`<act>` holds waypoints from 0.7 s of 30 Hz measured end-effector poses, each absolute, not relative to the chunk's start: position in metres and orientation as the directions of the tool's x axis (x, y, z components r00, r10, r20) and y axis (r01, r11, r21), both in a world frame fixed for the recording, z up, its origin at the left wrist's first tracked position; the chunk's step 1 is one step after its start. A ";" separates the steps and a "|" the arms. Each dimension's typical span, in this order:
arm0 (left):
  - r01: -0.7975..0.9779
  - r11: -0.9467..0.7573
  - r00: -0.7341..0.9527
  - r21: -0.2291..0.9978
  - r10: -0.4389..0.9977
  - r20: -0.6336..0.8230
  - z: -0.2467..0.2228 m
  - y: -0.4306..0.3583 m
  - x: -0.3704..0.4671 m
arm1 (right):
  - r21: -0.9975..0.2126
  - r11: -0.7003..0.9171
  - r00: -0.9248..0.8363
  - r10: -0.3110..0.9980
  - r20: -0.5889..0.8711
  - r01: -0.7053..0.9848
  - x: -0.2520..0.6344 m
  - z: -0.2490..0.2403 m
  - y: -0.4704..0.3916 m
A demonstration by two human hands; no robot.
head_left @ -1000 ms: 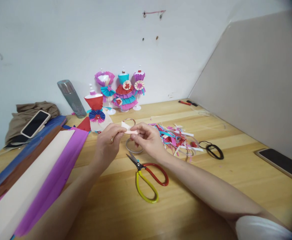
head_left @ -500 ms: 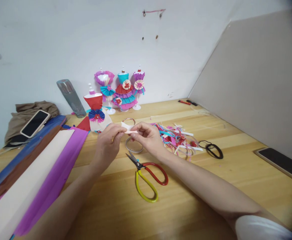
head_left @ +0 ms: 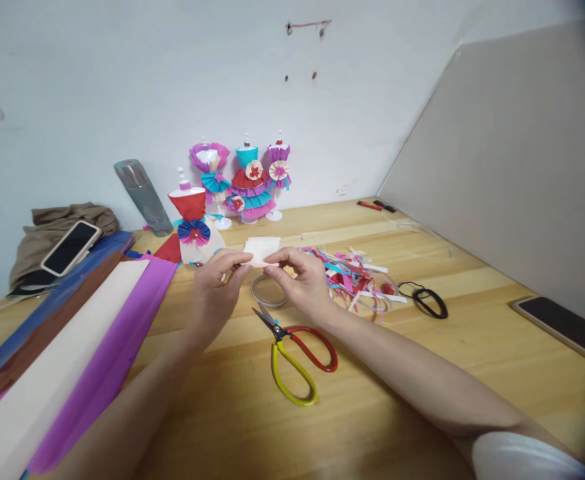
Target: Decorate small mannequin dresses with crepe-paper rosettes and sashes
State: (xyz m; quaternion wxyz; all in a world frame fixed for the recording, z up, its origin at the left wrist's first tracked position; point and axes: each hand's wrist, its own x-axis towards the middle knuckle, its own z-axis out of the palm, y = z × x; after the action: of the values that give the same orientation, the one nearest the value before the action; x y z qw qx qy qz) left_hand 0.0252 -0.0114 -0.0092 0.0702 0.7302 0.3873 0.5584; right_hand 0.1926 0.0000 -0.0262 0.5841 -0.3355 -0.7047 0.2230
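Note:
A small piece of cream paper (head_left: 263,248) is stretched between my two hands above the table, its near edge folded. My left hand (head_left: 218,287) pinches its left end between thumb and fingers. At the right end, my right hand (head_left: 299,279) grips it in the same way, the thumb below. Just under the hands lies a silver ring (head_left: 268,303), partly covered by my right hand. Closer to me, scissors (head_left: 292,357) with one red and one yellow handle lie with their blades slightly apart, pointing away.
Several mannequins in paper dresses (head_left: 252,180) stand by the wall, beside a leaning grey bottle (head_left: 145,197). Long crepe paper sheets (head_left: 82,333) and a phone (head_left: 71,248) are at left. Paper scraps (head_left: 352,277), a black hair tie (head_left: 429,303) and another phone (head_left: 565,330) lie at right.
The cream paper now stands up more and shows a wider flat face above the fingers. Both hands have stayed in nearly the same place.

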 end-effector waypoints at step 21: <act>0.157 -0.477 -0.120 0.865 0.860 0.497 -0.014 -0.014 0.030 | -0.892 0.442 -0.102 0.887 0.451 -0.097 0.193 -0.023 0.006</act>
State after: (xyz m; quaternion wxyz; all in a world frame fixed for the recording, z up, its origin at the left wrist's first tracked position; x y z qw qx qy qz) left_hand 0.0303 -0.0143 -0.0140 0.2848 0.5989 0.4245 0.6165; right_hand 0.1928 0.0065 -0.0235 0.5876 -0.3223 -0.6130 0.4184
